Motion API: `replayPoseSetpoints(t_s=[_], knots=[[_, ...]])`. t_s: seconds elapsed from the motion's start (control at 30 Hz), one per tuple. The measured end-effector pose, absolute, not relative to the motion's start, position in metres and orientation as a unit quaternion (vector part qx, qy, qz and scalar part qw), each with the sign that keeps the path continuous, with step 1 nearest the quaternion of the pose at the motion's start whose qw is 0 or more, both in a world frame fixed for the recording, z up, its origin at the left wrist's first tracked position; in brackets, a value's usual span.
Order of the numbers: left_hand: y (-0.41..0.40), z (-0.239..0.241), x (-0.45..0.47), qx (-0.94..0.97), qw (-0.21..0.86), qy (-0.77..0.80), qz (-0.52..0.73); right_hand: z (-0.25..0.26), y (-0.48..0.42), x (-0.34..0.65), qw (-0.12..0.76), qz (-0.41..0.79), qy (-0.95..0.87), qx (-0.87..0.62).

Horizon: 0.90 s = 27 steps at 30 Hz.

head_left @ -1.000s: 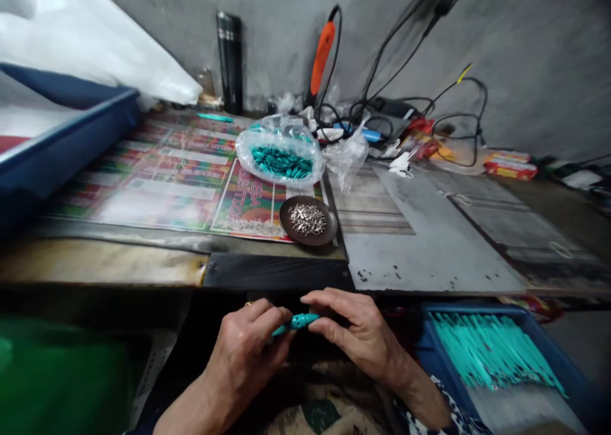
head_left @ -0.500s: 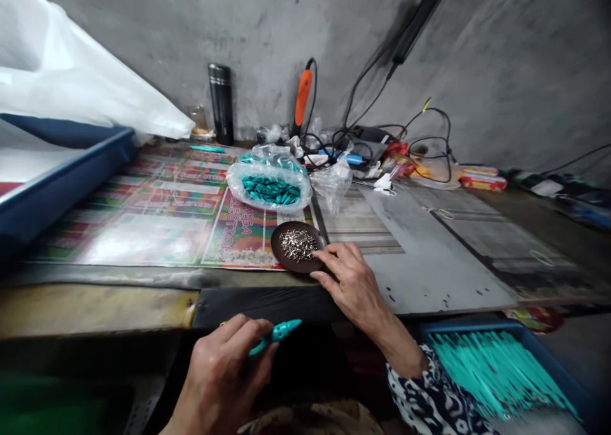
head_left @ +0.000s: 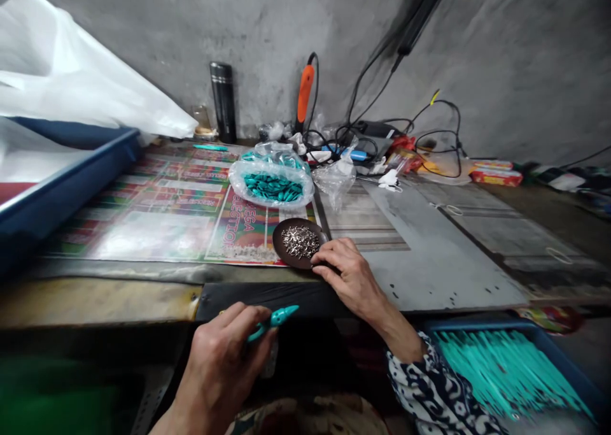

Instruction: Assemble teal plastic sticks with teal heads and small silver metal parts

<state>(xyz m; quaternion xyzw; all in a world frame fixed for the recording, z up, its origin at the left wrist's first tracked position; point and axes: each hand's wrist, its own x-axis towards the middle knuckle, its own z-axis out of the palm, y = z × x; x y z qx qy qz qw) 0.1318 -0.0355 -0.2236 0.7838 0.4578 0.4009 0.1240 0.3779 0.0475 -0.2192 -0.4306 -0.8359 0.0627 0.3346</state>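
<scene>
My left hand (head_left: pixel 226 358) is closed round a teal pen-like piece (head_left: pixel 280 316), its pointed end with small dark spots sticking out to the right; the rest is hidden in the fingers. It is held below the bench edge. My right hand (head_left: pixel 351 276) is at the right rim of a small brown dish (head_left: pixel 286 256), thumb and fingertips pinched together. Whatever is between those fingertips is too small to make out. A heap of tiny silvery metal pieces (head_left: pixel 300 241) lies in the dish. Behind it, an open clear plastic bag (head_left: pixel 233 179) holds many small teal parts (head_left: pixel 274 188).
A blue tray (head_left: pixel 539 333) of long teal sticks (head_left: pixel 506 365) is low at right. Another blue tray (head_left: pixel 95 167) stands at left under white sheeting (head_left: pixel 86 97). Along the wall are a black flask (head_left: pixel 223 104), an orange-handled tool (head_left: pixel 305 94) and tangled cables (head_left: pixel 458 129).
My right thumb and fingers have closed into a pinch at the dish's rim. My left hand still holds the teal piece, now slightly higher in view.
</scene>
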Motion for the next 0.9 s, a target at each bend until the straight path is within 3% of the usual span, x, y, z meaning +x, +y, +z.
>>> replayPoseSetpoints(t_s=[0.4, 0.77, 0.9], knots=[[-0.046, -0.222, 0.138, 0.791, 0.075, 0.484, 0.367, -0.201, 0.004, 0.352, 0.402, 0.221, -0.815, -0.353], [-0.056, -0.224, 0.145, 0.822, 0.013, 0.463, 0.331, -0.201, -0.022, 0.33, 0.367, 0.136, -0.873, -0.292], [-0.059, -0.226, 0.146, 0.824, 0.034, 0.462, 0.325, -0.202, -0.024, 0.327, 0.377, 0.173, -0.86, -0.298]])
